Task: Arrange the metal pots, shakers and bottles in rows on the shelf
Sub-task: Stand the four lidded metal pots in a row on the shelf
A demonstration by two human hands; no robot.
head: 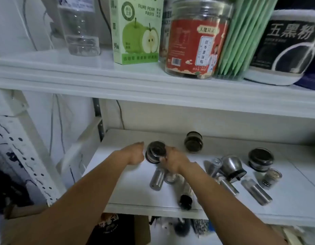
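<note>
White lower shelf, mostly unsorted; right hand grips lidded metal pot at shelf's 10 o'clock; left hand curled, empty, at its 9 o'clock; rear pot and right pot upright; shakers and bottles lying loose, no rows yet

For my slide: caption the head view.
Right hand grips a metal pot at the shelf; left hand curled beside it.

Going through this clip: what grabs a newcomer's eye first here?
The right hand grips a round metal pot mid-shelf, the left hand close beside it. To their right, metal bottles lie scattered on the lower shelf; above, a green pear carton stands out.
</note>
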